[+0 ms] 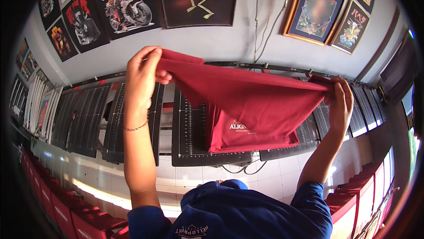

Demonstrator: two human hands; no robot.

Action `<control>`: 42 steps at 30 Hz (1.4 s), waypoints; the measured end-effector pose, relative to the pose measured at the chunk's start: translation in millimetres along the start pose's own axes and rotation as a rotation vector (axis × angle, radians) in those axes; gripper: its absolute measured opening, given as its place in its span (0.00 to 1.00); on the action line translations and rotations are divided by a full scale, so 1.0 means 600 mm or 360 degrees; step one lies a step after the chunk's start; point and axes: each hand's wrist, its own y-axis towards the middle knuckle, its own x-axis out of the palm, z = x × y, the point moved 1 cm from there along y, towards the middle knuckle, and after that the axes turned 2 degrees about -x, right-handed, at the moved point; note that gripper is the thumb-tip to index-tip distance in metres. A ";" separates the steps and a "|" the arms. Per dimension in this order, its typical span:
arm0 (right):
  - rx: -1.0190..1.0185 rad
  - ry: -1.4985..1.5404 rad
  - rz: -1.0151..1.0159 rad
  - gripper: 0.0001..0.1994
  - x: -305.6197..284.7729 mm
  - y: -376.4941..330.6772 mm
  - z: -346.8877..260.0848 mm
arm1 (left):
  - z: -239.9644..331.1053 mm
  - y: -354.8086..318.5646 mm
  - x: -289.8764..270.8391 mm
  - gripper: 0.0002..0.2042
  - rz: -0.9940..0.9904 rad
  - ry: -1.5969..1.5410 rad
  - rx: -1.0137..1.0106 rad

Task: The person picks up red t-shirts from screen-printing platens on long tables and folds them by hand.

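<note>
A maroon T-shirt (247, 89) is stretched in the air between my two hands, its upper edge slanting down to the right. My left hand (146, 64) pinches one corner, higher up and at the left. At the right, the fingers of my right hand (341, 100) are closed on the other corner. Under the raised cloth, folded maroon fabric with a small pale print (242, 126) lies over a black gridded board (190, 137). Whether that folded part belongs to the same shirt, I cannot tell.
More black gridded boards (88, 115) stand in a row to both sides, along a dark rail by the wall. Printed pictures (313, 9) and cables (265, 27) hang on the wall. Maroon garments (53, 203) line the lower left and the lower right (353, 195).
</note>
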 end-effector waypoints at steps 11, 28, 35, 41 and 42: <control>0.0643 -0.0133 -0.0747 0.10 0.235 0.012 0.126 | -0.162 0.084 -0.253 0.17 0.0201 0.0352 -0.0602; 0.0717 0.0815 -0.0518 0.14 0.544 -0.254 0.214 | -0.239 -0.024 -0.589 0.15 0.0995 -0.0089 0.0015; 0.1766 0.0133 -0.1136 0.31 0.555 -0.507 0.418 | -0.597 -0.241 -0.722 0.28 0.1409 -0.1006 -0.0791; 0.0639 -0.0863 -0.1529 0.41 0.599 -0.457 0.450 | -0.648 -0.228 -0.722 0.27 0.1523 -0.0651 -0.1147; 0.0686 -0.0967 -0.1669 0.42 0.625 -0.442 0.441 | -0.648 -0.230 -0.735 0.23 0.1622 -0.0607 -0.1229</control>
